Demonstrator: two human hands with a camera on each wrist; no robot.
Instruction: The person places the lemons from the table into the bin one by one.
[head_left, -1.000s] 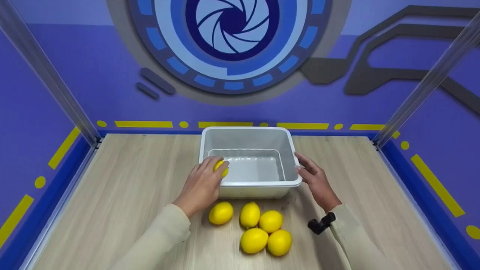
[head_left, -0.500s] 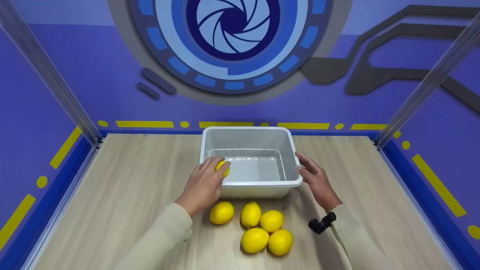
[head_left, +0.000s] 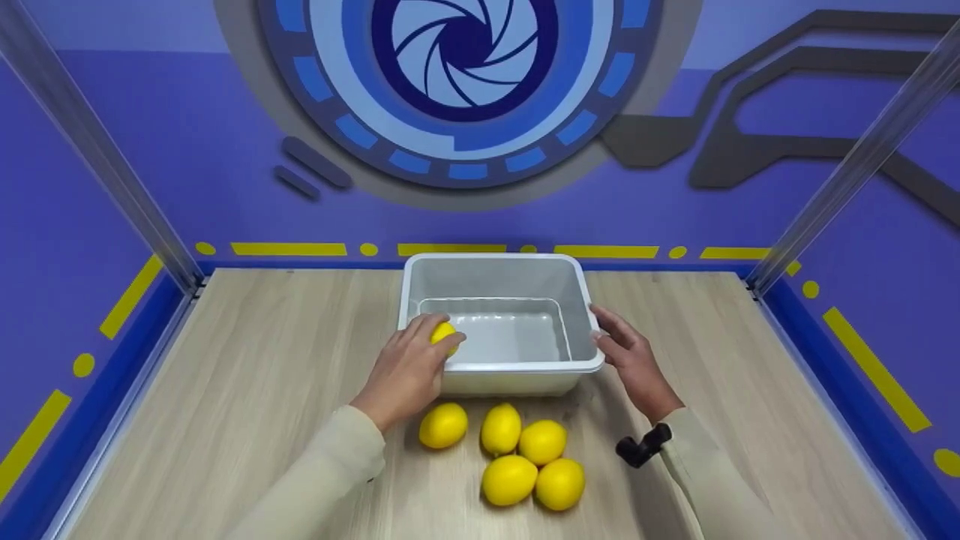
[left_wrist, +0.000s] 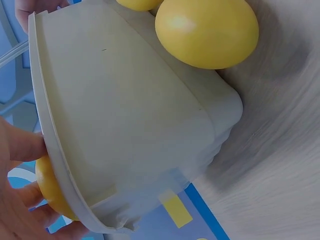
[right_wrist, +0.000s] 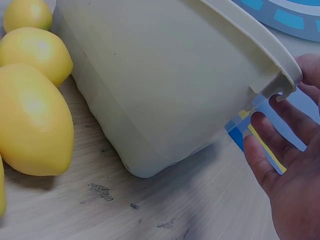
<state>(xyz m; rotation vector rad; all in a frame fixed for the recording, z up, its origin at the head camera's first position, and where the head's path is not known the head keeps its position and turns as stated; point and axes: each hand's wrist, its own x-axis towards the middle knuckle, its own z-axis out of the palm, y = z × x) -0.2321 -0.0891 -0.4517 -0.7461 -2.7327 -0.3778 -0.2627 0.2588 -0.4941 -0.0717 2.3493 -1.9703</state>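
My left hand (head_left: 409,364) holds a yellow lemon (head_left: 444,337) just inside the front left corner of a light grey plastic tub (head_left: 517,368). In the left wrist view that lemon (left_wrist: 50,187) sits behind the tub's rim, with thumb and fingers around it. At the tub's right side, my right hand (head_left: 634,367) holds the rim; the right wrist view shows the thumb on the edge and the fingers (right_wrist: 270,137) spread beneath. On the table before the tub, one lemon (head_left: 443,426) lies apart at left, while several lemons (head_left: 508,480) cluster to its right.
The tub stands on a wood-look table (head_left: 285,360), near its back edge. A blue-purple printed wall (head_left: 480,217) rises behind, with side panels left and right. A black device (head_left: 643,446) is on the right wrist.
My left hand and its lemon have shifted very slightly right over the tub, and the thumb has straightened a little. The right hand, tub and table lemons stay in place.
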